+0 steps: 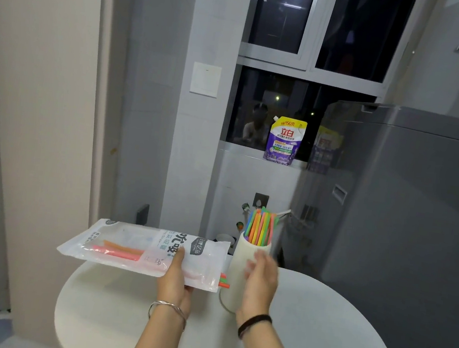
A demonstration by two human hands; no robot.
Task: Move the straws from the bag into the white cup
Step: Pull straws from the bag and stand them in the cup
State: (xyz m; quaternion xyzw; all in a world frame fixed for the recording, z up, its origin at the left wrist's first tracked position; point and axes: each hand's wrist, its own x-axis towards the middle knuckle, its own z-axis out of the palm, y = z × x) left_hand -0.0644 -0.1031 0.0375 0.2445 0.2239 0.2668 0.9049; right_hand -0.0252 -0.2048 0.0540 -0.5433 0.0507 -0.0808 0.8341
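My left hand [176, 275] grips the clear plastic straw bag [133, 244] and holds it level above the round table, thumb on top. A few red and orange straws [117, 250] lie inside the bag, and the tips of some [224, 280] poke out of its open right end. Just right of the bag stands the tall white cup [239, 261], filled with several upright coloured straws [261, 226]. My right hand [261, 279] is in front of the cup with fingers straight and slightly blurred, holding nothing.
The round white table [319, 329] has bare surface at the right and front. A grey washing machine [406, 210] stands at the right. On the window sill behind sits a purple detergent pouch [283, 141]. A wall and door frame rise at the left.
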